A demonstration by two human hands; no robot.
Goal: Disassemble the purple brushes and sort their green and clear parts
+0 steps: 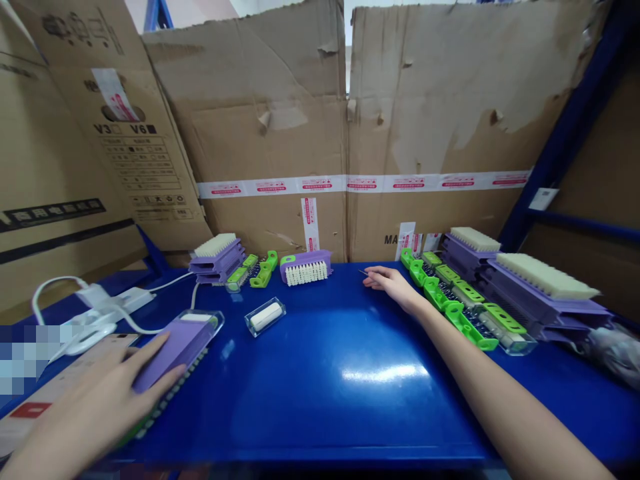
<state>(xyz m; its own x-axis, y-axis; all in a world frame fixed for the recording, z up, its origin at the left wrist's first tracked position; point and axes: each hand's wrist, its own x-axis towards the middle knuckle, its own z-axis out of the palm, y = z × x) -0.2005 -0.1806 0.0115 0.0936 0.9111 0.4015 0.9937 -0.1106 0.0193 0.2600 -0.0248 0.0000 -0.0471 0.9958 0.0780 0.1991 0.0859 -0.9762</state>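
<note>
At the lower left, my left hand [115, 393] is wrapped round a purple brush [175, 343] with a clear end and a green part with bristles on its underside. My right hand [390, 283] reaches over the far middle of the blue table, its fingertips pinched on a small thin dark piece [363, 271], too small to name. Left of it, another purple brush [306, 268] lies on its side with its white bristles facing me. Between the hands sits a small clear case [265, 317] with a white block inside.
Green frames [440, 300], clear cases and small metal parts line the right side, by stacked purple brush bodies [543, 297] with cream bristles. A smaller stack [216, 260] stands at back left. A white power strip [125, 301] with cables lies left. Cardboard [270, 133] walls the back.
</note>
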